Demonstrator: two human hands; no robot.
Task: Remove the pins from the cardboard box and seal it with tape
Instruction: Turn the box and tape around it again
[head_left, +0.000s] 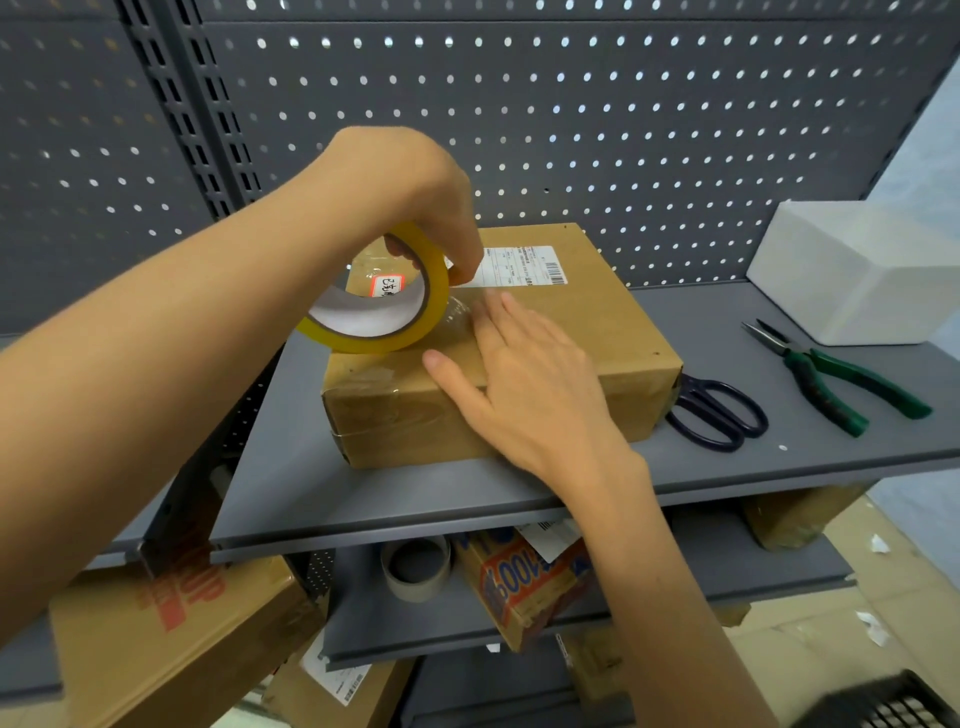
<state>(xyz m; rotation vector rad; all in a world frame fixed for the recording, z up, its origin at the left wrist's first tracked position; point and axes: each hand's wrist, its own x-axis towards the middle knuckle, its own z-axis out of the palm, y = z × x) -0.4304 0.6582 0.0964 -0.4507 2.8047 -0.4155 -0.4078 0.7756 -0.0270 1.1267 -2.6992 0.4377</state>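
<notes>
A closed brown cardboard box (597, 332) with a white shipping label lies on the grey shelf (415, 493). My left hand (405, 192) grips a yellow roll of clear tape (384, 306), held tilted over the box's left top edge. A strip of clear tape runs from the roll onto the box top. My right hand (524, 384) lies flat with fingers spread on the box top, pressing on the tape beside the roll. No pins can be made out on the box.
Dark blue scissors (722, 413) lie right of the box, green-handled pliers (836, 382) further right, and a white foam box (852, 270) at the back right. A perforated grey panel stands behind. Lower shelves hold cardboard boxes and an empty tape core (415, 566).
</notes>
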